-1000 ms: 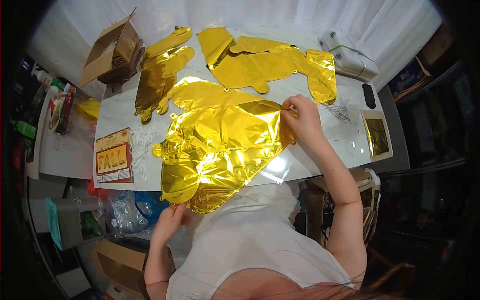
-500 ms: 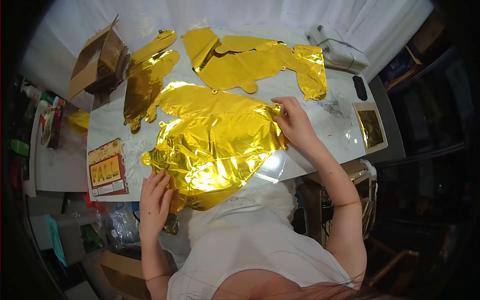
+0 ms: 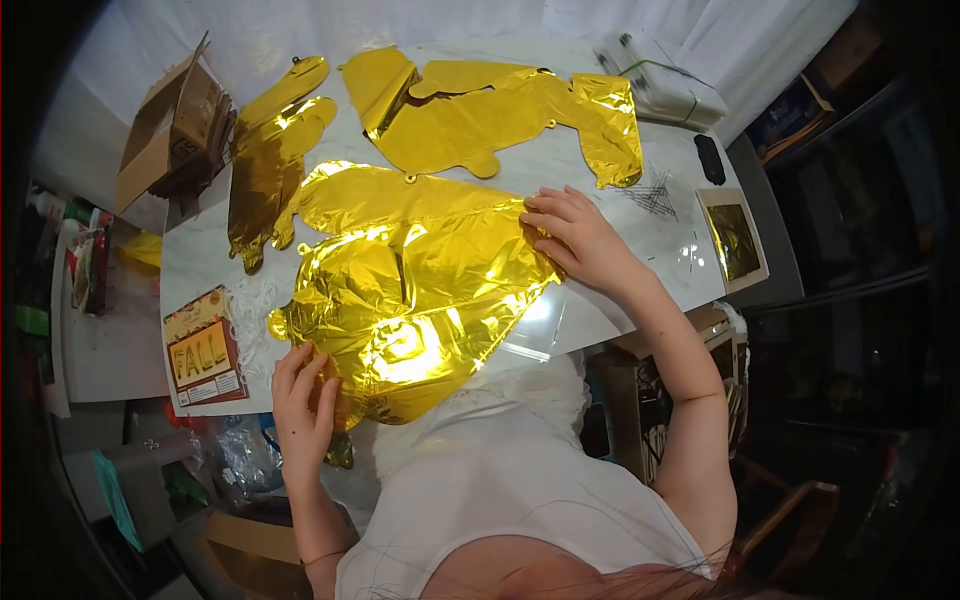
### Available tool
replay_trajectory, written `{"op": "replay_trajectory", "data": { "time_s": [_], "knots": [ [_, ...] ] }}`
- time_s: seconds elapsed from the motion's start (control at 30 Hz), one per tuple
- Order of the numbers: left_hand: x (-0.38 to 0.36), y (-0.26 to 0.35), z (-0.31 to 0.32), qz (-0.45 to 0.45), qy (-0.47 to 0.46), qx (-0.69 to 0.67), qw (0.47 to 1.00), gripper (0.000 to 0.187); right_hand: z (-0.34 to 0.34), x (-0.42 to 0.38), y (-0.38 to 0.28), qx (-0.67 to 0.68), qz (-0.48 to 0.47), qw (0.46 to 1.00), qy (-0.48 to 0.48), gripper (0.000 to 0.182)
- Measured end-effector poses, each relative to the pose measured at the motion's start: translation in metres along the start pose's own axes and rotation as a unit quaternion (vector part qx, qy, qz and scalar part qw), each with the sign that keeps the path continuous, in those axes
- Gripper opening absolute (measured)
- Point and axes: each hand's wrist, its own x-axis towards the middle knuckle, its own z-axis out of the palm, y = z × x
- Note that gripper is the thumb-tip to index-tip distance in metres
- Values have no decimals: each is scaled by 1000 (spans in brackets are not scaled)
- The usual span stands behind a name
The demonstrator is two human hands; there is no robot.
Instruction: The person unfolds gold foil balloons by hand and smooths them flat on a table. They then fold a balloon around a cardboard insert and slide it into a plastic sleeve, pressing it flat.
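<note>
A large gold foil balloon, flat and crinkled, lies in front of me and hangs slightly over the table's near edge. My right hand rests on its right end, palm down, with the fingers stretched out over the foil. At the balloon's lower left corner is my left hand, its fingers extended and the thumb apart, touching the foil's edge. Farther back, a second flat gold balloon lies across the table. To its left is a narrower gold foil balloon, its lower part in shadow.
An opened cardboard box stands at the back left. A FALL package lies beside white string. On the right are stacked clear bags, a black object and a package with a gold window. Boxes sit below the table.
My right hand has flattened on the balloon's right end, its fingers now more spread. My left hand stays at the lower left corner. The whole view has shifted slightly.
</note>
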Motion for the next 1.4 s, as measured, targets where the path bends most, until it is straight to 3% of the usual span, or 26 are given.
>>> {"op": "replay_trajectory", "data": {
  "time_s": [0.43,0.5,0.63,0.67,0.7,0.77,0.83,0.93,1.0,1.1,1.27,1.33,1.4],
  "knots": [
    [-3,-5,-1,-19,43,-26,999,26,0,-2,4,0,-5,1000,-8,45],
    [-1,-3,-4,-2,41,-37,998,24,-3,3,-3,-82,20,996,-13,47],
    [2,-1,-11,-24,54,-86,995,23,-14,57,-61,-140,-74,986,60,42],
    [5,-1,-14,-21,51,-91,994,24,-5,82,-81,-60,-116,989,74,33],
    [9,-2,-17,-27,57,-87,994,24,7,107,-102,20,-156,984,87,25],
    [19,-8,-18,4,80,-48,996,25,46,162,-145,24,-212,977,15,14],
    [32,-19,-16,9,93,-28,995,26,89,216,-190,40,-245,969,-15,13],
    [48,-48,-6,-10,111,-42,993,32,159,279,-206,1,-315,949,27,15],
    [59,-67,-3,-11,95,13,995,34,173,294,-216,-19,-311,947,-78,15],
    [61,-82,-6,-33,35,48,998,41,172,300,-218,-39,-331,937,-110,19],
    [66,-91,-11,-17,55,112,992,42,180,312,-216,-52,-351,930,-98,21],
    [69,-91,-17,-14,68,105,992,41,187,321,-214,5,-261,961,-90,19],
    [73,-87,-26,-14,81,97,992,41,184,330,-211,31,-241,966,-92,19]
  ]
}}
